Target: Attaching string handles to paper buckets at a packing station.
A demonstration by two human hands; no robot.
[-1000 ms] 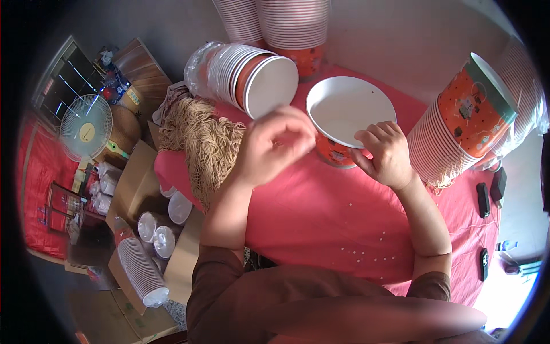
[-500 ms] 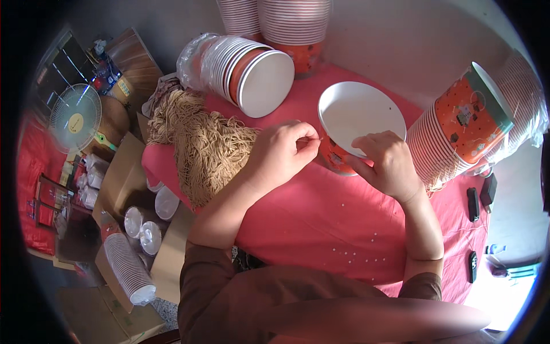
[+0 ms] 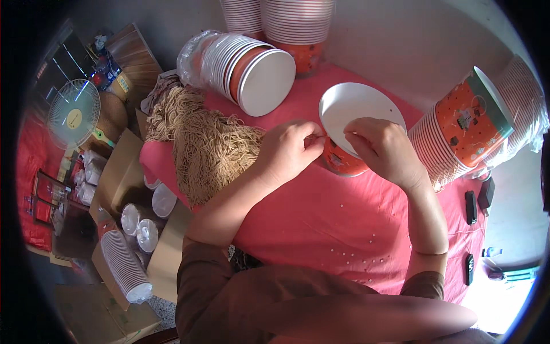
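Note:
An orange printed paper bucket point(image 3: 342, 160) with a white inside stands on the red-covered table between my hands. A small dark dot, perhaps a hole, shows near its far right rim. My left hand point(image 3: 291, 150) is by its left side, thumb and forefinger pinched together. Over the near right rim is my right hand point(image 3: 389, 152), its fingers also closed in a pinch. Whatever lies between the fingertips is too small to make out. A heap of beige cords point(image 3: 212, 146) lies beside my left forearm.
Nested paper buckets lie on their side in clear plastic point(image 3: 266, 83); more stacks stand behind and lean at right point(image 3: 470, 117). Small white bits dot the red cloth point(image 3: 309, 229) near me. Black devices point(image 3: 471, 207) rest at the right edge. Left, an open carton point(image 3: 169, 252) holds wrapped cups.
My right hand has shifted a little left over the bucket's rim, and its fingers have drawn together. The left hand stays pinched and has moved slightly right.

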